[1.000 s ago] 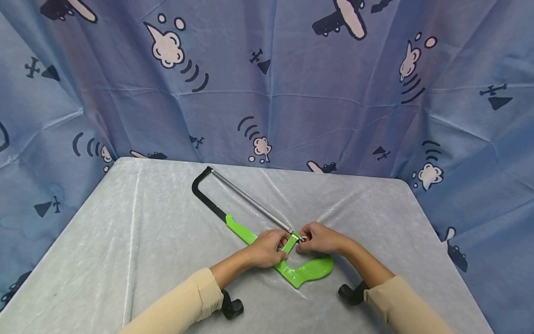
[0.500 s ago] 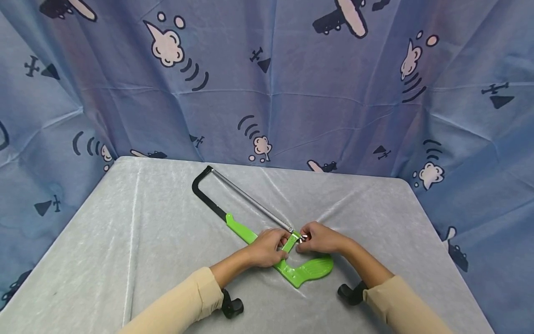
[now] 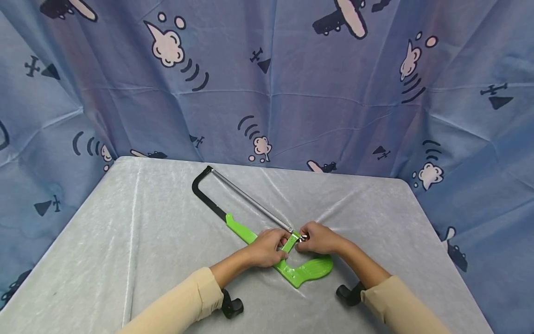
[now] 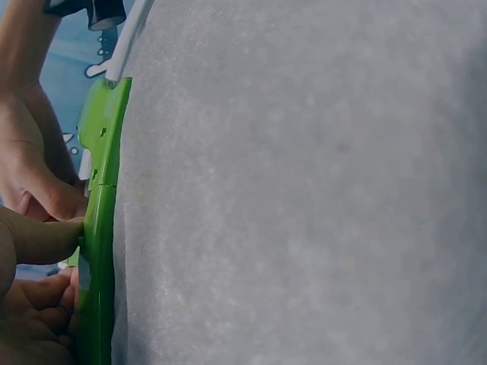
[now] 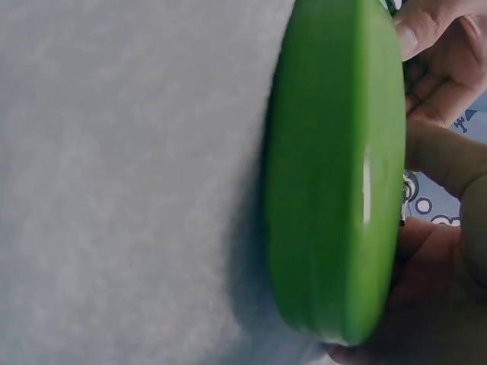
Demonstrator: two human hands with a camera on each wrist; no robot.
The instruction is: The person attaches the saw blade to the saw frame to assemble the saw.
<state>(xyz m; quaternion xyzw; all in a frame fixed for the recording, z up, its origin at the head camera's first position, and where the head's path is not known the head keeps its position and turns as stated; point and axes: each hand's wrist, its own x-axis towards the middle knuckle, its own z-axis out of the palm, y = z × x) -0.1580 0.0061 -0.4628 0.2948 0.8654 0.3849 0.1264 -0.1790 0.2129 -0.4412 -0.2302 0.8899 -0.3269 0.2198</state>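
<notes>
A hacksaw with a green handle (image 3: 314,269), a black front frame (image 3: 208,202) and a silver blade (image 3: 250,200) lies flat on the table, slanting from far left to near right. My left hand (image 3: 266,248) grips the green post at the blade's near end, with the thumb on its near side. At that same corner, my right hand (image 3: 320,238) pinches a small shiny wing nut (image 3: 303,238), which the fingers partly hide. The right wrist view has the green handle (image 5: 327,175) close up; in the left wrist view, the green frame (image 4: 99,251) stands edge-on beside the fingers.
A pale grey cloth covers the table (image 3: 167,260), creased along its left side. Behind it hangs a blue patterned curtain (image 3: 225,69). Black camera mounts (image 3: 231,306) sit under both wrists, just over the cloth.
My right hand and wrist shift very slightly left, fingers still at the wing nut. The left hand and the hacksaw keep their places.
</notes>
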